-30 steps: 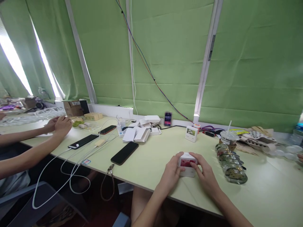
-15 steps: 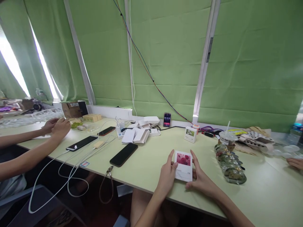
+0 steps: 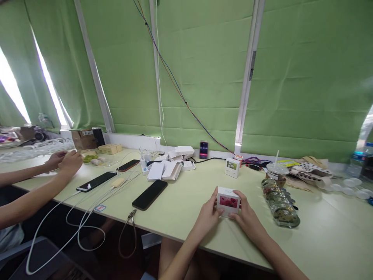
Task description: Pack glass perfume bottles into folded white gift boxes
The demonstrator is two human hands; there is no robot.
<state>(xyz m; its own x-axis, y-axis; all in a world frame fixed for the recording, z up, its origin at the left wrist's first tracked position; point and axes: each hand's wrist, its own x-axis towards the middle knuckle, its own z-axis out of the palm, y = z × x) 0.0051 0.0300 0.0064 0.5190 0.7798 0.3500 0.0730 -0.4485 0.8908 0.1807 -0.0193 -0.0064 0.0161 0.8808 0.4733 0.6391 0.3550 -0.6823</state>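
- My left hand (image 3: 208,214) and right hand (image 3: 247,214) grip a white, red-flowered cardboard box (image 3: 228,202) between them, above the pale-yellow table (image 3: 189,206).
- Its picture faces me; long axis unclear.
- Green fabric curtains (image 3: 206,70) hang behind.

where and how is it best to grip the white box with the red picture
Likely by its two side faces: the left hand coming from the left, the right hand from the right. The white box looks squarish with flat sides, and its front is turned toward the camera, so a side grip leaves that mostly uncovered.
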